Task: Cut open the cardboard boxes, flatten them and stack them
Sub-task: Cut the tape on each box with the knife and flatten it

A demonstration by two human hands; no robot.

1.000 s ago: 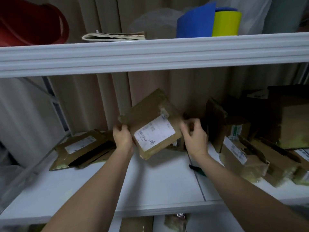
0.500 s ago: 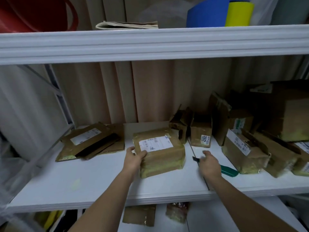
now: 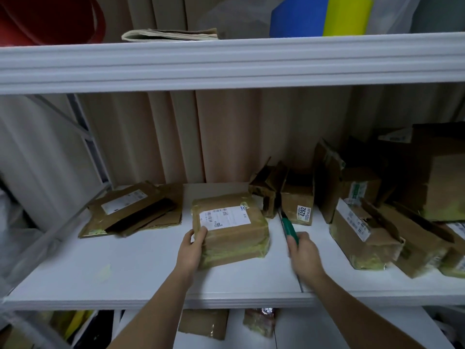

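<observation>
— Left hand [image 3: 191, 250]? Gripping the near left corner of the taped box [image 3: 230, 229], thumb on top, mid-shelf [image 3: 125, 278].
— Right hand [image 3: 303, 253]? Curled round the green-handled knife [image 3: 289, 226], just right of that box, blade pointing away

Matt brown cardboard box [image 3: 232, 227] under glossy yellowish tape, on smooth white shelf [image 3: 125, 278].

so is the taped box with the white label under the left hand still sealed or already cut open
Sealed: the brown taped cardboard box lies flat on the white shelf, tape unbroken and flaps shut. The left hand grips its corner.
</observation>
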